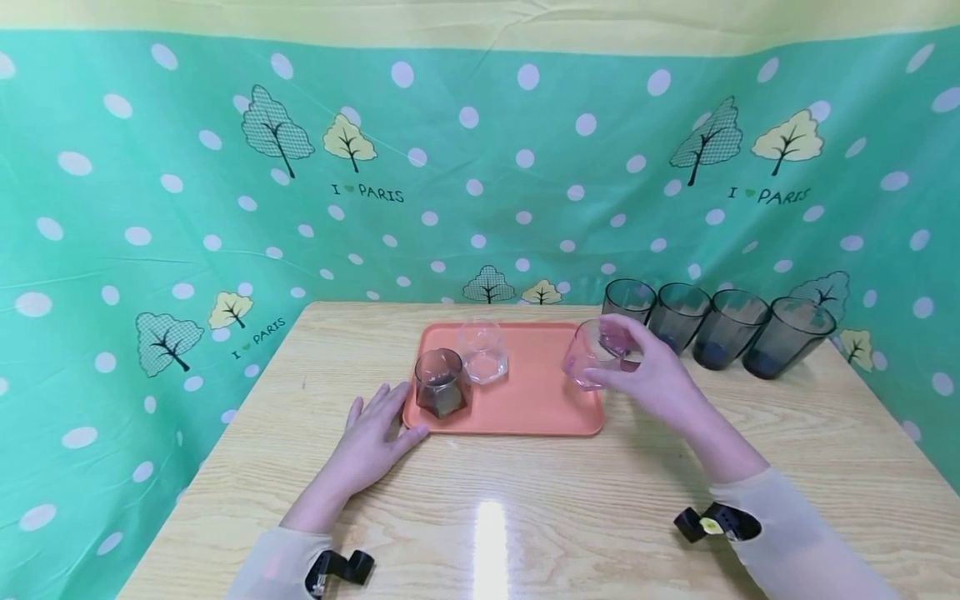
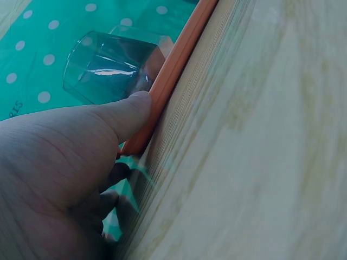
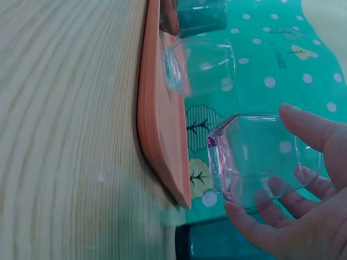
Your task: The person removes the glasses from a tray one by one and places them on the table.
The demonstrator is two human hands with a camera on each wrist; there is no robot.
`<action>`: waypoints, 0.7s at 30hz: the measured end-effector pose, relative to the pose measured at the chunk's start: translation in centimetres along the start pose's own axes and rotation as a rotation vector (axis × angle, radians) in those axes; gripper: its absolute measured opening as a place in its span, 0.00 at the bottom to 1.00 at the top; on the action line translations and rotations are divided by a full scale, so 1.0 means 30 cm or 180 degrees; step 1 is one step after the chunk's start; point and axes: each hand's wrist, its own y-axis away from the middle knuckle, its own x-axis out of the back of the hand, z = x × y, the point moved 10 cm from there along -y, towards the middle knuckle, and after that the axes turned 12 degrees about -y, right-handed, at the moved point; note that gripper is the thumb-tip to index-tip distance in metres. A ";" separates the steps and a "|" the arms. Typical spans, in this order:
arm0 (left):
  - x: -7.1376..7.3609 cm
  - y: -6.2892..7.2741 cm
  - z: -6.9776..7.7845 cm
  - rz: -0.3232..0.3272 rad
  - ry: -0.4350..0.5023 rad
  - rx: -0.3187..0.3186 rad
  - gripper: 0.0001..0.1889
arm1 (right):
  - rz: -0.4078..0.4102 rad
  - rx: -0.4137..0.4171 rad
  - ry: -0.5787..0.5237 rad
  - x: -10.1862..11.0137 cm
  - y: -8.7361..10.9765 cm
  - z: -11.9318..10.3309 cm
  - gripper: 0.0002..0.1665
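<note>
My right hand grips a clear, faceted drinking glass with a faint pink tint. Thumb and fingers wrap its sides, and its base is off the tray in the right wrist view. Below it lies the salmon-coloured tray. On the tray's left side stand a smoky brown glass and, just behind it, another clear glass. My left hand rests at the tray's front left corner, the straight thumb touching the rim and the fingers spread along the left side.
Several tall dark glasses stand in a slanting row at the back right, close behind my right hand. The wooden table ends at a green dotted curtain printed with trees.
</note>
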 end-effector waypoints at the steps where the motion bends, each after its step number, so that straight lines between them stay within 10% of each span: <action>1: 0.000 0.000 0.000 0.0001 -0.0004 -0.0003 0.44 | 0.0006 0.0007 -0.0018 0.008 0.003 0.002 0.56; 21: -0.009 -0.001 -0.006 -0.0006 -0.0029 0.0004 0.44 | 0.0167 -0.0157 0.0141 0.124 0.022 0.095 0.57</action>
